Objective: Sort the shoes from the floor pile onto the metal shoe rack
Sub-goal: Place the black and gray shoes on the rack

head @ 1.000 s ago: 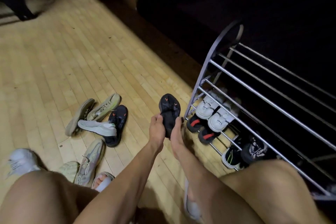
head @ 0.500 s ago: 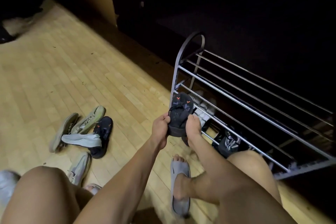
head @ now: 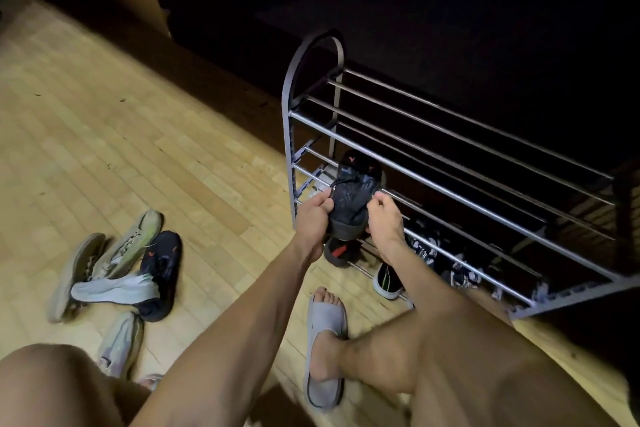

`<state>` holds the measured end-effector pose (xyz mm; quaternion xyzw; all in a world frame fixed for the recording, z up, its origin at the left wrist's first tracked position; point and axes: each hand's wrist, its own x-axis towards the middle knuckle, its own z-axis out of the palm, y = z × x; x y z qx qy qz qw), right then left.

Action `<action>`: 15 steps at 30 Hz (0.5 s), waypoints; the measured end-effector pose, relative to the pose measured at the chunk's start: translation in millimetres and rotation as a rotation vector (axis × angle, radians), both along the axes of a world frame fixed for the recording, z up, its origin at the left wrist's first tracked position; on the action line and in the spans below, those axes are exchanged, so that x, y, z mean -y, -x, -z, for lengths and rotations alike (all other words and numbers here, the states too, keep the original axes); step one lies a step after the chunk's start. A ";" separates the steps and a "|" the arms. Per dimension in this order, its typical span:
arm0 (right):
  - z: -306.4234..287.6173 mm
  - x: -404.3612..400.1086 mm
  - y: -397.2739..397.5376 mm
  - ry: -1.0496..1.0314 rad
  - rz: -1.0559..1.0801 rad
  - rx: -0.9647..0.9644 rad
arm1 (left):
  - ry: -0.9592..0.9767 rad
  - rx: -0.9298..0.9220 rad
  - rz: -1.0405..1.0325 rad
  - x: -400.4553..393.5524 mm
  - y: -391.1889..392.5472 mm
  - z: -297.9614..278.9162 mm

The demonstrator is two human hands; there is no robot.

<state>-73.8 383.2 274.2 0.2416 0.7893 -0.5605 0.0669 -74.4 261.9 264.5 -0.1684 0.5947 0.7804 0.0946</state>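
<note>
You have the black shoe (head: 351,199) up off the floor, held toe-forward between both hands at the left end of the metal shoe rack (head: 450,163), its toe already past the front bars at about the middle tier. Your left hand (head: 313,218) grips its heel side with fingers curled round the edge, and your right hand (head: 384,218) pinches the opposite edge near the heel; neither hand is spread. To my eye this shoe is mid-placement, not yet resting on any bar. Below it, the lower tiers already carry shoes: a black slipper with a red mark (head: 341,251) just under your hands, a dark shoe with a light sole (head: 388,279) beside it, a pale pair partly hidden behind the held shoe, and some dark printed ones further right, too dim to count. The top tier shows bare bars. On the wooden floor (head: 138,135) to your left, well apart from the rack, the pile (head: 117,270) holds what looks like the black shoe's mate (head: 161,269), a pale greenish sneaker, a tan one, a grey-white one across them, and another pale shoe (head: 121,343) near your knee. I would judge you roughly halfway, with at least five left.
</note>
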 end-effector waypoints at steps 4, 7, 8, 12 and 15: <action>6.0 -18.8 19.3 -0.004 0.107 -0.017 | 0.079 -0.040 0.114 -20.6 28.9 7.2; 14.9 -33.3 32.1 0.050 0.224 0.012 | 0.167 -0.032 0.185 -37.1 48.4 9.5; 18.6 -36.3 37.0 0.074 0.256 0.008 | 0.202 -0.023 0.199 -40.3 54.7 12.4; 34.0 -45.1 52.2 0.120 0.331 0.053 | 0.241 0.012 0.195 -49.6 68.5 17.5; 42.5 -44.8 59.3 0.126 0.339 0.024 | 0.198 0.092 0.112 -56.1 78.9 15.8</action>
